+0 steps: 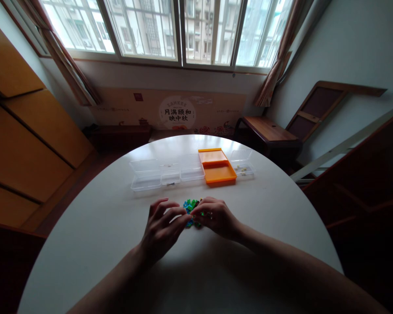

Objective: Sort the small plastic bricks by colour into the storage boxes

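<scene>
A small pile of blue, green and dark plastic pieces (191, 203) lies on the white round table (118, 244), partly hidden by both hands. My left hand (163, 224) is at the pile's left side, its thumb and index finger pinched together. From the right, my right hand (218, 217) comes in with its fingertips pinched too. The fingertips of both hands meet over the front of the pile. Whatever sits between them is too small and covered to make out.
Behind the pile stands an open orange box (220, 173). Open clear plastic boxes flank it: one on the left (146, 181), smaller ones (192, 173) beside it, and one on the right (244, 169) with several pale bits. A wooden chair (270, 128) stands beyond the table.
</scene>
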`<state>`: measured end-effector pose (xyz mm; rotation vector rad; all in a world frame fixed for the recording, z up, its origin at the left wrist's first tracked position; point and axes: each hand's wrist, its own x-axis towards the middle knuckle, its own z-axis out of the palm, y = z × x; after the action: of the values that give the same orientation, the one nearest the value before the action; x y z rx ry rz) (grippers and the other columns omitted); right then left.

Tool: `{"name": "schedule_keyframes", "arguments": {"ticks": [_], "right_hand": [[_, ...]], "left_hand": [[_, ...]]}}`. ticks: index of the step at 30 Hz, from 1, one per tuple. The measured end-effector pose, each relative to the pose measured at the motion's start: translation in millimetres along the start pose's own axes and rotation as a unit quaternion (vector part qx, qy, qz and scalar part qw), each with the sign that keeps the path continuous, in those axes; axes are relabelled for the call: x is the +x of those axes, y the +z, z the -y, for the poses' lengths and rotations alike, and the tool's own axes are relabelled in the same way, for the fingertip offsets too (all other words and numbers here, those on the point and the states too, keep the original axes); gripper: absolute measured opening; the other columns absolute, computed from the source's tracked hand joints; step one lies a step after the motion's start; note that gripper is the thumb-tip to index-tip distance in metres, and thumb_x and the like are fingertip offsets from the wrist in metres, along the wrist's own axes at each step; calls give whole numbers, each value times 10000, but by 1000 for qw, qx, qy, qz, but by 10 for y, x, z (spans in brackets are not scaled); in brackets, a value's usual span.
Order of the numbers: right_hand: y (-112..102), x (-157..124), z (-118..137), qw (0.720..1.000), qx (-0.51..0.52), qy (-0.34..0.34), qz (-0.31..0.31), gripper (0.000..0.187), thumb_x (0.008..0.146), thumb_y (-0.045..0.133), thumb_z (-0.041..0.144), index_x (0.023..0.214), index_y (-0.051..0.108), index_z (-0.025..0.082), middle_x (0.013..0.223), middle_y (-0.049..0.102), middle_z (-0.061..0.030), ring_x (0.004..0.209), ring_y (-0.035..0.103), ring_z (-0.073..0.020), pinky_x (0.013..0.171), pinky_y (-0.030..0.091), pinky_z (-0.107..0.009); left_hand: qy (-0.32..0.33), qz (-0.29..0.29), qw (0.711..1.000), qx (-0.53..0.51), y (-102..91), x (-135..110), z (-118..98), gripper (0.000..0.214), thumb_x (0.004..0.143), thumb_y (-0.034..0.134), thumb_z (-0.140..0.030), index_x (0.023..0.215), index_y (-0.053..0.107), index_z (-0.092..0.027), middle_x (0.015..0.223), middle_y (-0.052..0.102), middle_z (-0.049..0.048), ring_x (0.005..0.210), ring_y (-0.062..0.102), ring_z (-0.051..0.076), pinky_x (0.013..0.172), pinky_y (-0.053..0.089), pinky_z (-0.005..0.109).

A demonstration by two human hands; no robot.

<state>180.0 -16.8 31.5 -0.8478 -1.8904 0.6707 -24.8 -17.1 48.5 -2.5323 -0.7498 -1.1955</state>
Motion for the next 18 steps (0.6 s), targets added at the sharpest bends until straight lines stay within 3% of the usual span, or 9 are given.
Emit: {"name": "schedule_keyframes", "arguments": {"ticks": [12,18], "right_hand": [[-65,12,-48,999,-39,-6,-37,144,844,646,294,755,715,204,720,667,-39,659,588,-139,621,476,-253],[-416,87,-341,979,-117,48,-160,155,813,665,313,725,702,191,687,657,-28,616,551,-142,606,463,-271]], "left_hand": [[-52,-7,999,-8,35,-2,29,129,797,679,-133,845,639,-246,805,687,-18,845,580,169,878,417,372],[-81,-8,997,15,41,4,63,94,804,673,-148,806,638,-235,789,678,-10,862,567,185,821,397,355]]}}
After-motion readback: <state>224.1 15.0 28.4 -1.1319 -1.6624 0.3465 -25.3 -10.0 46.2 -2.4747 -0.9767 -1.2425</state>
